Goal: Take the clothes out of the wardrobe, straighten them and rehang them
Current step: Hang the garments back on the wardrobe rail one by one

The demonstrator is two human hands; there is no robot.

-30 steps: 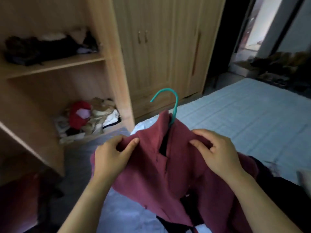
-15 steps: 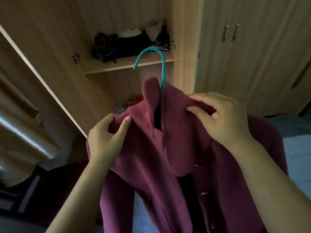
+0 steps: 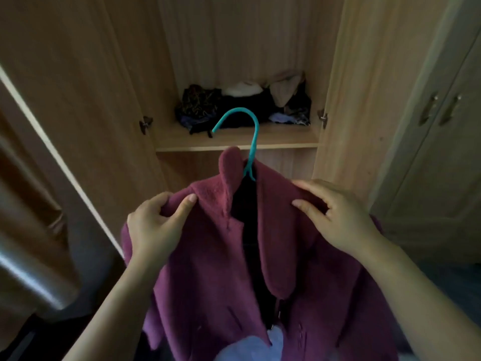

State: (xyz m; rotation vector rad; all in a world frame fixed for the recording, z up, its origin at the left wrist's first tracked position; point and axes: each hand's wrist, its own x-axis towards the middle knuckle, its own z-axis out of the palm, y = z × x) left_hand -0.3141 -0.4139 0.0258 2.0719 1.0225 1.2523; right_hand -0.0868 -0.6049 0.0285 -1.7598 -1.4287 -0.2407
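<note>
Maroon coat (image 3: pixel 213 269) on teal hanger (image 3: pixel 253 142), held up before open wardrobe (image 3: pixel 247 35). Left hand (image 3: pixel 153 227) pinching one shoulder between thumb and fingers; right hand (image 3: pixel 341 220) curled over the other shoulder, gripping fabric.

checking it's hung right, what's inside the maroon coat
A teal hanger: hook and neck stick out of the maroon coat's collar. Its arms are covered by the fabric.

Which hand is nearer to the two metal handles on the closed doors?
Right. The right hand grips the coat below and left of the handles; the left hand grips it farther left.
</note>
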